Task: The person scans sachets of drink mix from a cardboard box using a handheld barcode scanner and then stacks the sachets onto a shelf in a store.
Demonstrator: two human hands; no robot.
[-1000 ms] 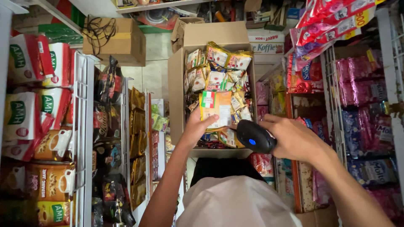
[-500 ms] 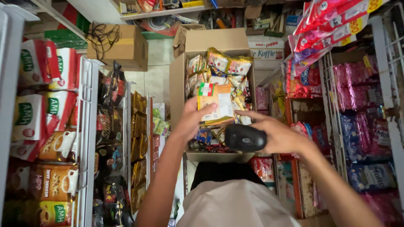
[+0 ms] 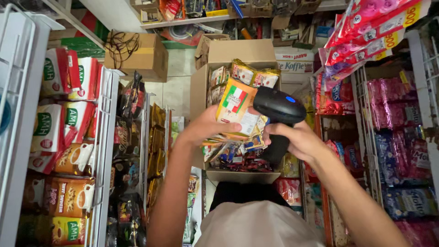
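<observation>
The left hand (image 3: 208,127) holds an orange snack packet (image 3: 237,106) up over an open cardboard box (image 3: 200,87), its fingers and thumb clamped on the packet's lower left edge; the packet is tilted, its face turned toward the camera, with a green, white and red flag patch on it; the right hand (image 3: 292,139) is wrapped around the grip of a black handheld barcode scanner (image 3: 278,113), fingers closed tight on the handle, the scanner's head just beside the packet's right edge and showing a small blue light on top; whether the scanner touches the packet cannot be told; the box below is crowded with small sachets and wrapped sweets (image 3: 238,153), more packets standing at its far end; to the left a white wire rack (image 3: 104,137) carries red-and-white bags (image 3: 50,110) and brown drink packets (image 3: 68,194); to the right hang strips of pink sachets (image 3: 366,36) above shelves of pink and blue pouches (image 3: 402,137); a closed carton (image 3: 137,57) with a dark cable on it sits on the floor beyond the rack.
</observation>
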